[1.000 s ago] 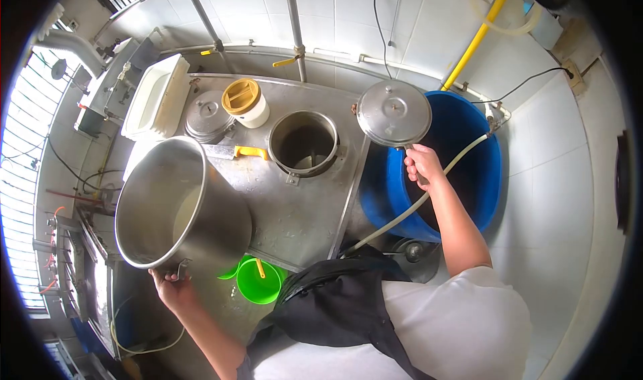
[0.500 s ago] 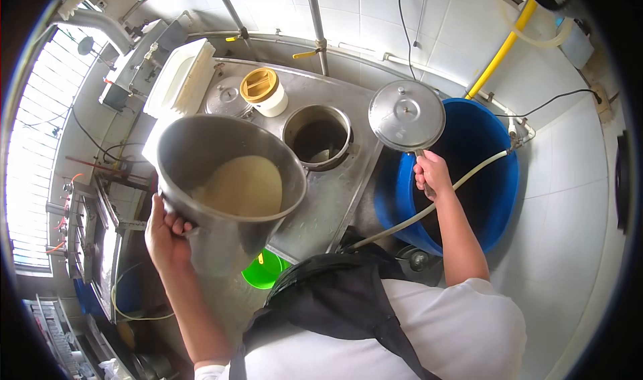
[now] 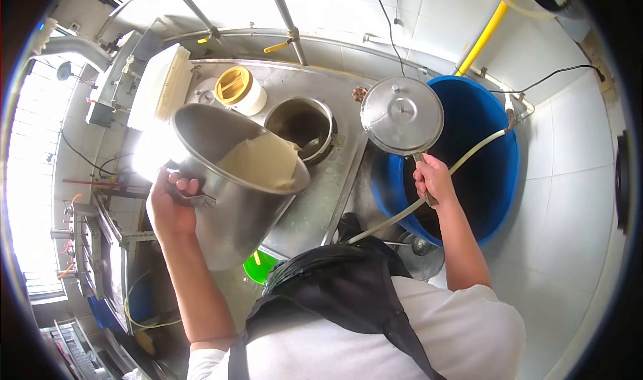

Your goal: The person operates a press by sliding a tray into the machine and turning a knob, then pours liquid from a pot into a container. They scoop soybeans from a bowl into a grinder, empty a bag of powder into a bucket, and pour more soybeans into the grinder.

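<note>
My left hand is closed round the side handle of a large metal pot. The pot tilts to the right, and pale liquid lies up near its lower rim. Just past that rim, a smaller metal pot is set into the steel counter, dark inside with something shiny at its bottom. My right hand grips the handle of a round metal lid, held up beside the counter and over the near left edge of a blue barrel.
On the steel counter stands a white tub with a yellow lid. White trays are stacked at the back left. A pale hose crosses the barrel. A green bucket is below the counter's near edge.
The large pot has tipped further to the right, and its liquid has shifted toward the lower rim. The view has shifted slightly; the lid stays raised in my right hand.
</note>
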